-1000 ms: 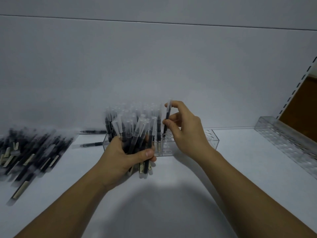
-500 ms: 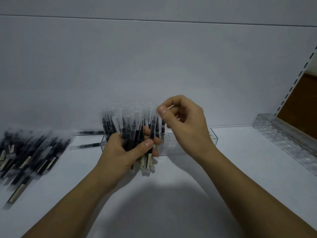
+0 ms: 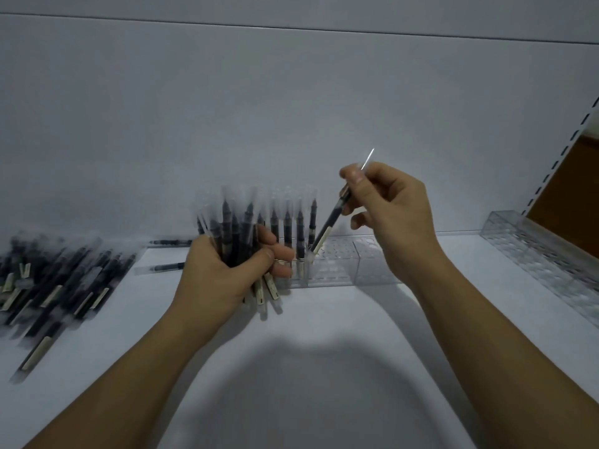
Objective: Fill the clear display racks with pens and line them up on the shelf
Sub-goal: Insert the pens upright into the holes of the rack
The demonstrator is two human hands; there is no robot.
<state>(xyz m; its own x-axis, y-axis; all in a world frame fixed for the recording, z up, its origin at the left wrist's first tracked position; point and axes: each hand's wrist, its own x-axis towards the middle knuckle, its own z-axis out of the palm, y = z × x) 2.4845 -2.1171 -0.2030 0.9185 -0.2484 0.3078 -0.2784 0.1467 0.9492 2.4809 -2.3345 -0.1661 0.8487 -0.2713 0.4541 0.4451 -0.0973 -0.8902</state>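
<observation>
Single pen (image 3: 334,218) pinched near its upper end between thumb and forefinger of right hand (image 3: 393,218); barrel slanted down and to the left, lower end touching the top of clear display rack (image 3: 343,264) at about mid-length. Whether that end has entered a hole: cannot tell. Right hand raised above the rack's right half, palm turned left, remaining fingers loosely curled, forearm running in from lower right.

Left hand (image 3: 223,273) closed around bundle of pens (image 3: 236,228), held roughly upright just in front of the rack's left end, thumb across the front, lower pen ends protruding beneath the fist. Forearm entering from lower left.

Row of standing pens (image 3: 293,225) seated upright in the rack's left portion; right portion showing open holes.

Loose pile of pens (image 3: 55,280) lying on white shelf (image 3: 324,367) well to the left. Second clear rack (image 3: 544,264) at far right edge, angled.
</observation>
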